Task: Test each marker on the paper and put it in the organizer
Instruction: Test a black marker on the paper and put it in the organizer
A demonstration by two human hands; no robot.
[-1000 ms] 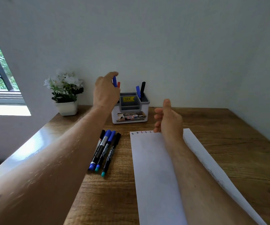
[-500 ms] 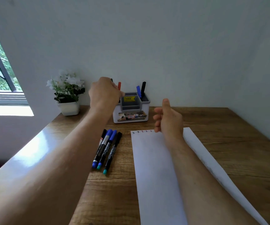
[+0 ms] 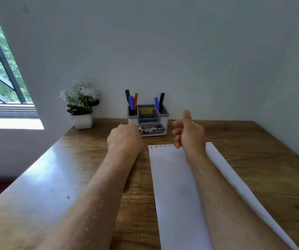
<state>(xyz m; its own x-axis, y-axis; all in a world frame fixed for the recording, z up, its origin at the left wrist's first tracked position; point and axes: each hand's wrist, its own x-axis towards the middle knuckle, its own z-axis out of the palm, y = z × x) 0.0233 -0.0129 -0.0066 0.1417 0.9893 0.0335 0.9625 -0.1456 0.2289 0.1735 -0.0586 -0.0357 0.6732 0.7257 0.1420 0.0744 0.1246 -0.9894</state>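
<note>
Between my two hands, at the far end of the desk, stands the white plastic organizer with grey compartments [image 3: 147, 121]. My left hand [image 3: 126, 138] hangs low in front of it, knuckles up, fingers curled under and turned away from me; whether they close on anything I cannot tell, since the back of the hand hides them. My left forearm covers the strip of desk to the left of the paper, so any markers lying there are out of sight.

My right hand [image 3: 190, 131] is held edge-on over the top of the long white sheet of paper [image 3: 173, 186], thumb pointing up, fingers loosely bent and holding nothing. I judge it is waiting there, ready to take a marker and to steady the sheet for the next test stroke.

Along the paper's top edge runs a row of small scribbles in blue and red [image 3: 160, 146], one per marker tested, I suppose. In the organizer's left compartment stand a dark green marker [image 3: 127, 95], a blue marker [image 3: 130, 102] and a red marker [image 3: 135, 100]; in the right compartment stand a second blue marker [image 3: 156, 103] and a black marker [image 3: 161, 100]. The middle compartments look empty.

Beyond, a small white pot of white flowers [image 3: 81, 105] sits at the corner of the brown wooden desk [image 3: 253, 150], near the window.
</note>
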